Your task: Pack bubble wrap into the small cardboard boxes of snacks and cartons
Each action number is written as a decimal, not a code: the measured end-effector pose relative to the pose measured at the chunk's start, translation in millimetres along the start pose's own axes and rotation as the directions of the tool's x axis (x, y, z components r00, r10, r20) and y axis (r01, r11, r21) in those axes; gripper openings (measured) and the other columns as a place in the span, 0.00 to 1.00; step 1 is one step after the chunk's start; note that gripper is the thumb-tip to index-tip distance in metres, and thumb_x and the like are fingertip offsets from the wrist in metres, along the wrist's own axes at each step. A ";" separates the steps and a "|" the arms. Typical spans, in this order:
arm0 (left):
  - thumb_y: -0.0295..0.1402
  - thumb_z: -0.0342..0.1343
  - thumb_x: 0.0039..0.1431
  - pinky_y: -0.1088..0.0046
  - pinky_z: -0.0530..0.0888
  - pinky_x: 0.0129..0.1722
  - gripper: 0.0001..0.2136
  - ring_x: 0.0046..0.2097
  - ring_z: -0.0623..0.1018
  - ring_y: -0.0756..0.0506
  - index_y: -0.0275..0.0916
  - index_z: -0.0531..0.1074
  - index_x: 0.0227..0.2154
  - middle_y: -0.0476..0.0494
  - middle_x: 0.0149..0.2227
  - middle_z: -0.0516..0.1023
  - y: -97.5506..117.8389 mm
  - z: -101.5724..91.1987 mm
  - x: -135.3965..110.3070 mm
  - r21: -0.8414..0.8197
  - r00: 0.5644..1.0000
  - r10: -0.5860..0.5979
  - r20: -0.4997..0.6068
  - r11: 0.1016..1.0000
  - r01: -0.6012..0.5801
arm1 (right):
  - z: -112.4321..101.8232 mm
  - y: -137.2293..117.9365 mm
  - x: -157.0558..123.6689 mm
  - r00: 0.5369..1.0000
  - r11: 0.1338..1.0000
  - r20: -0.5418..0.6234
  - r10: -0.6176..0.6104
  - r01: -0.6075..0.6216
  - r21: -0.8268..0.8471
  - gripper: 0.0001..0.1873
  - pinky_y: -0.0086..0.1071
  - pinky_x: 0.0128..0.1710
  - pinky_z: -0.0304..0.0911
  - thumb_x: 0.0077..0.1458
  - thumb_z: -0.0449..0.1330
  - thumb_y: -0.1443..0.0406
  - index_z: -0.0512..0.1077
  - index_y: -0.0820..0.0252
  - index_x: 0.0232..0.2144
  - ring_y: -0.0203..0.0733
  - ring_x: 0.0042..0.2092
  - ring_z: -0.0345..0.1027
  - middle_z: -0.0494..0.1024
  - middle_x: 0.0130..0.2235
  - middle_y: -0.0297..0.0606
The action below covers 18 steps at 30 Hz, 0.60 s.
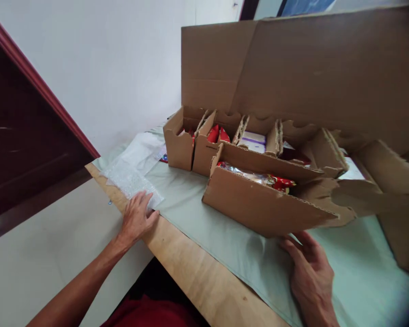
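Note:
My left hand (138, 217) lies at the table's front edge, fingers spread, its fingertips on a sheet of clear bubble wrap (131, 179). Close to me stands a cardboard bin (252, 202) with a slanted open front, holding shiny red and clear plastic packets (276, 181). My right hand (311, 268) is at the bin's lower front edge with thumb and fingers apart. Its fingertips meet or pass just behind that edge; contact is partly hidden. Nothing shows in its palm.
Behind stands a row of several cardboard bins (179, 147) with red packets (218, 134) and a white-and-purple package (254, 141). A tall cardboard panel (293, 68) rises behind them. Pale green cloth (191, 218) covers the table, leaving a wooden edge strip (197, 268). A dark red door (30, 127) stands left.

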<state>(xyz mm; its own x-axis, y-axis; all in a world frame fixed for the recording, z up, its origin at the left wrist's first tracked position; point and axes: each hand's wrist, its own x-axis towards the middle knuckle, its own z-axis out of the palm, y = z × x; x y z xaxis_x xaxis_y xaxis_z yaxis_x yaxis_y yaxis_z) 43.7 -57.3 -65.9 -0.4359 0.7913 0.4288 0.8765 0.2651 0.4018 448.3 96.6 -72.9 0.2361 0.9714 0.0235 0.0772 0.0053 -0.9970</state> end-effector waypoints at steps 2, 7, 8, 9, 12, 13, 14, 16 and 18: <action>0.33 0.54 0.59 0.43 0.73 0.57 0.13 0.56 0.77 0.29 0.38 0.78 0.44 0.31 0.53 0.80 -12.8 -1.7 -0.3 0.013 1.000 -0.004 -0.006 1.000 0.004 | 2.0 0.9 1.2 1.000 1.000 -0.002 0.004 -0.004 -0.013 0.34 0.39 0.51 0.72 0.40 0.73 0.55 0.75 0.51 0.52 0.48 0.51 0.76 0.80 0.53 0.37; 0.31 0.50 0.64 0.51 0.77 0.50 0.10 0.47 0.82 0.35 0.40 0.78 0.33 0.36 0.44 0.84 -10.1 -14.6 2.8 -0.040 0.996 0.028 -0.084 0.999 -0.031 | -1.6 -22.2 0.2 0.997 0.998 -0.050 0.056 -0.057 -0.012 0.30 0.42 0.48 0.73 0.40 0.72 0.55 0.77 0.54 0.48 0.51 0.48 0.78 0.81 0.51 0.42; 0.32 0.51 0.64 0.53 0.77 0.50 0.09 0.47 0.82 0.36 0.41 0.77 0.34 0.38 0.44 0.84 -6.0 -19.8 3.2 -0.057 0.994 0.040 -0.097 0.997 -0.046 | -5.5 -32.5 -2.9 0.996 0.998 -0.066 0.054 -0.057 -0.038 0.27 0.44 0.49 0.72 0.42 0.72 0.54 0.78 0.54 0.46 0.53 0.49 0.78 0.81 0.51 0.44; 0.32 0.52 0.65 0.55 0.77 0.50 0.09 0.46 0.83 0.38 0.41 0.77 0.34 0.39 0.44 0.84 -0.9 -25.4 3.3 -0.074 0.993 0.055 -0.105 0.995 -0.063 | -10.0 -43.8 -7.7 0.996 0.996 -0.085 0.032 -0.040 -0.085 0.24 0.45 0.50 0.72 0.44 0.71 0.54 0.79 0.55 0.44 0.55 0.51 0.77 0.82 0.50 0.46; 0.33 0.54 0.66 0.64 0.77 0.46 0.06 0.43 0.83 0.42 0.41 0.76 0.35 0.44 0.40 0.84 20.2 -41.5 2.7 -0.149 0.986 0.118 -0.117 0.980 -0.135 | -21.1 -75.4 -31.7 0.992 0.950 -0.054 -0.115 0.094 -0.297 0.19 0.49 0.55 0.69 0.51 0.67 0.50 0.81 0.52 0.42 0.57 0.54 0.76 0.84 0.47 0.45; 0.33 0.55 0.66 0.67 0.77 0.42 0.06 0.40 0.82 0.44 0.41 0.75 0.35 0.45 0.37 0.83 29.2 -45.0 2.5 -0.175 0.982 0.145 -0.120 0.971 -0.164 | -21.3 -83.1 -42.5 0.985 0.919 0.026 -0.170 0.168 -0.356 0.18 0.49 0.54 0.70 0.53 0.66 0.49 0.81 0.51 0.42 0.57 0.52 0.77 0.85 0.45 0.43; 0.32 0.56 0.65 0.69 0.76 0.39 0.05 0.37 0.82 0.45 0.40 0.75 0.34 0.46 0.34 0.82 39.2 -47.0 2.3 -0.196 0.978 0.174 -0.119 0.961 -0.195 | -18.8 -89.0 -54.2 0.964 0.881 0.140 -0.226 0.264 -0.393 0.18 0.49 0.52 0.72 0.55 0.64 0.49 0.81 0.51 0.42 0.56 0.50 0.78 0.85 0.44 0.42; 0.31 0.57 0.64 0.71 0.73 0.34 0.06 0.32 0.79 0.46 0.40 0.73 0.30 0.48 0.28 0.79 61.3 -46.2 1.1 -0.218 0.968 0.234 -0.094 0.944 -0.249 | -5.4 -95.9 -78.0 0.845 0.787 0.417 -0.335 0.494 -0.370 0.15 0.45 0.48 0.74 0.59 0.63 0.53 0.80 0.51 0.44 0.53 0.48 0.80 0.85 0.46 0.40; 0.31 0.59 0.62 0.71 0.69 0.31 0.09 0.29 0.76 0.47 0.40 0.70 0.26 0.50 0.25 0.76 84.1 -40.7 -1.6 -0.238 0.954 0.299 -0.007 0.926 -0.292 | 16.7 -98.4 -98.1 0.646 0.670 0.624 -0.440 0.699 -0.251 0.16 0.43 0.51 0.74 0.62 0.61 0.59 0.77 0.51 0.51 0.50 0.53 0.78 0.83 0.53 0.41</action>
<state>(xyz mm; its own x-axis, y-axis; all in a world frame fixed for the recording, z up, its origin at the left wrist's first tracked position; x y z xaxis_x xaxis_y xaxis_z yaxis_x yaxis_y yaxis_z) 109.8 -58.7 0.1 -0.1553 0.8306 0.5347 0.8905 -0.1166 0.4398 401.4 4.7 21.7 -0.4861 0.7731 0.4075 0.4595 0.6228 -0.6333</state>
